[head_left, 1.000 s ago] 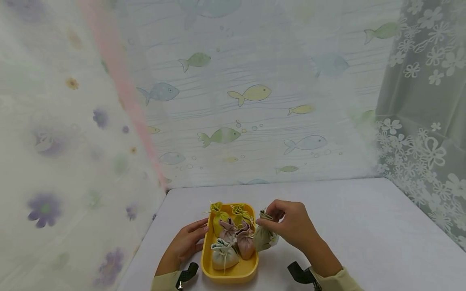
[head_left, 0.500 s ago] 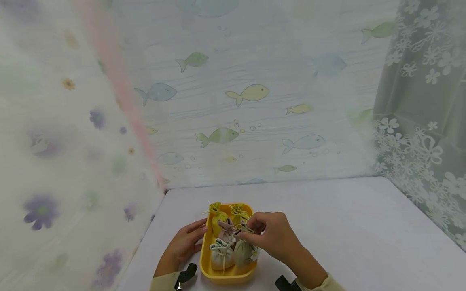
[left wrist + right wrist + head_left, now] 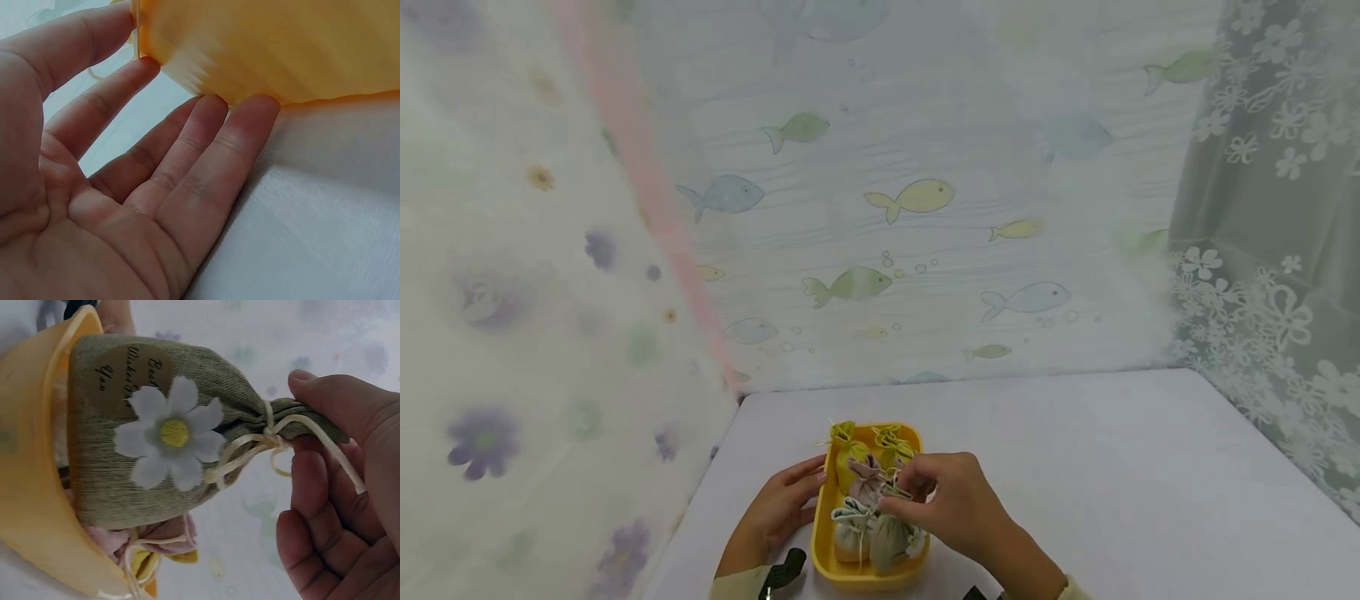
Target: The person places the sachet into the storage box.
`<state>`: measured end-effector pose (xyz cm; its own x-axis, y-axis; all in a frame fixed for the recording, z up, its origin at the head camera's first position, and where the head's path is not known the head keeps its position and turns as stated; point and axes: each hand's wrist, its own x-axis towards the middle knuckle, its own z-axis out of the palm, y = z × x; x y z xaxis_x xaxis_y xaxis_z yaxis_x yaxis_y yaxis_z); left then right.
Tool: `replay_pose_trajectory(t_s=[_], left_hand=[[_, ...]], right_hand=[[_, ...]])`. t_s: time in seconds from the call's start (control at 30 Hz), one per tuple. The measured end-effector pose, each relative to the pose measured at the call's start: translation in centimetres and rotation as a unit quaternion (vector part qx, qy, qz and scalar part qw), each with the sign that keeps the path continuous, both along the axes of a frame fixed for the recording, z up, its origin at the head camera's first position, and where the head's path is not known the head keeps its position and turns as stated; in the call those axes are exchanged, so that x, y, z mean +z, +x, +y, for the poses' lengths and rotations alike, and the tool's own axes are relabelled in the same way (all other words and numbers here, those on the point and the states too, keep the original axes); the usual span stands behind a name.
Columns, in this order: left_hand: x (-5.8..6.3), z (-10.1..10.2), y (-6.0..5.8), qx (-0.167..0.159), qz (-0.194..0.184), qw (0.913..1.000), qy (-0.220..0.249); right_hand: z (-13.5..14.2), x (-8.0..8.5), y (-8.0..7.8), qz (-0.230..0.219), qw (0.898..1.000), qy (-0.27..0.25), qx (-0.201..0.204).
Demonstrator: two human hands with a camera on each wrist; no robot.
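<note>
My right hand [image 3: 951,507] pinches the gathered neck of a sage-green drawstring pouch [image 3: 890,546] between thumb and fingers. The pouch, with a white fabric daisy [image 3: 169,434] and a round label [image 3: 119,378], is at the near right end of a yellow plastic tray [image 3: 867,583]; whether it touches the bottom I cannot tell. With its fingers fairly straight, my left hand [image 3: 777,515] touches the tray's left outer wall [image 3: 250,50]. Also in the tray are a whitish pouch [image 3: 852,537], a pink pouch [image 3: 865,483] and two yellow pouches, one at the far left [image 3: 848,458].
A white cloth covers the table [image 3: 1045,450] around the tray. Behind it hangs a fish-print curtain [image 3: 925,250], with a flowered curtain [image 3: 550,333] on the left and lace [image 3: 1277,317] on the right. A second pink pouch [image 3: 165,531] is partly hidden by the green one.
My right hand has carried the green pouch leftward from beside the tray to over its near right end, then slightly lower. My left hand has stayed against the tray.
</note>
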<state>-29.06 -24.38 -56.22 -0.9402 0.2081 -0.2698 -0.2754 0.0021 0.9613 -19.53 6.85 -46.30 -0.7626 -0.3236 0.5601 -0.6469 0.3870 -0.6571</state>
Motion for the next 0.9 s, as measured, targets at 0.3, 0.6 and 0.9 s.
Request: replay_pose_trajectory(t_s=[0.3, 0.6, 0.9], left_hand=[[0.3, 0.1, 0.0, 0.004, 0.004, 0.9999, -0.011], [0.2, 0.0, 0.0, 0.002, 0.0, 1.0, 0.0], [-0.1, 0.0, 0.1, 0.001, 0.004, 1.0, 0.0]], right_hand=[[0.1, -0.5, -0.6, -0.001, 0.999, 0.032, -0.015], [0.0, -1.2, -1.1, -0.059, 0.993, 0.097, 0.0], [0.0, -1.5, -1.3, -0.122, 0.983, 0.134, 0.023]])
